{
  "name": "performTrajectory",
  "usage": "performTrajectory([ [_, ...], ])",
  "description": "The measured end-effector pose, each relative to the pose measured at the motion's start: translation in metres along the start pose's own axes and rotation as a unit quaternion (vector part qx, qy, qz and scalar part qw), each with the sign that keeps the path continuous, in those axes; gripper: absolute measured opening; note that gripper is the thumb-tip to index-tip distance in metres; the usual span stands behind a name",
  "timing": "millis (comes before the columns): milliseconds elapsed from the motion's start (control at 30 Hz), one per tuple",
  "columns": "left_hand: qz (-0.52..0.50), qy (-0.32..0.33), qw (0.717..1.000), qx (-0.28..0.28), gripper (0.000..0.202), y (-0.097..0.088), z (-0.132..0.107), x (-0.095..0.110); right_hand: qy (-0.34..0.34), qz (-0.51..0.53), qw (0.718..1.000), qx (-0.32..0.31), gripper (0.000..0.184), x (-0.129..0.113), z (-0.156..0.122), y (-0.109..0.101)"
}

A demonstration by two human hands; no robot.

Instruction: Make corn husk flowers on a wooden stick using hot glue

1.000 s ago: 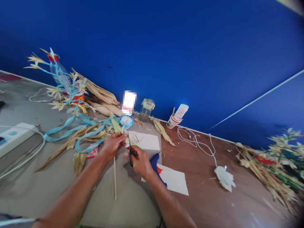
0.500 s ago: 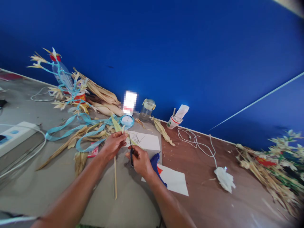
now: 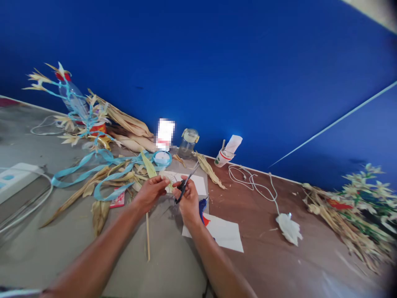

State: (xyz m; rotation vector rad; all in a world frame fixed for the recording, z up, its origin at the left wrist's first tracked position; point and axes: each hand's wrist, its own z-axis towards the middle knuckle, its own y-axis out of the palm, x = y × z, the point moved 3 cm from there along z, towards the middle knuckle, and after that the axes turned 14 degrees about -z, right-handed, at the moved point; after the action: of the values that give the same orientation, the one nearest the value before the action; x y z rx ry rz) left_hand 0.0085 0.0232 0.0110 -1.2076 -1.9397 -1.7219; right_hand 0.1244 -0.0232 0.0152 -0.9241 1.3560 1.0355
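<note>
My left hand pinches a small pale piece of corn husk above the grey table. My right hand is closed around the black handles of a pair of scissors. Their blades point up and to the right, away from the husk piece. Both hands almost touch over the white sheet of paper. A thin wooden stick lies under my left wrist. A blue glue gun rests just behind my right hand.
Dried husks and light blue ribbon litter the left. A roll of blue tape, a glass jar and a paper cup stand by the blue wall. A white cable and husk flowers lie to the right. A power strip sits far left.
My right hand has turned the scissors from pointing upright near the husk to slanting up and right. Both hands have drifted slightly right and away from me.
</note>
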Motion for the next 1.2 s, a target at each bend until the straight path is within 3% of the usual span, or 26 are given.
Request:
performTrajectory([
  [333, 0.011, -0.045, 0.999, -0.016, 0.024, 0.006, -0.001, -0.018, 0.006, -0.051, 0.998, 0.048, 0.039, -0.001, 0.006, -0.008],
  [600, 0.051, 0.004, 0.998, -0.025, 0.022, 0.001, 0.002, -0.005, 0.015, -0.095, 0.995, 0.002, 0.038, -0.004, 0.005, -0.006],
  [800, 0.111, 0.024, 0.993, -0.028, 0.024, -0.005, 0.007, -0.005, 0.004, -0.117, 0.993, 0.028, 0.041, -0.004, 0.013, -0.018],
  [967, 0.079, 0.01, 0.997, -0.006, 0.026, -0.004, 0.005, -0.005, 0.011, -0.083, 0.995, 0.046, 0.041, -0.005, 0.015, -0.023],
  [1200, 0.023, 0.022, 0.999, 0.002, 0.024, 0.0, 0.001, -0.006, 0.022, -0.069, 0.997, -0.001, 0.046, -0.001, 0.006, -0.006],
])
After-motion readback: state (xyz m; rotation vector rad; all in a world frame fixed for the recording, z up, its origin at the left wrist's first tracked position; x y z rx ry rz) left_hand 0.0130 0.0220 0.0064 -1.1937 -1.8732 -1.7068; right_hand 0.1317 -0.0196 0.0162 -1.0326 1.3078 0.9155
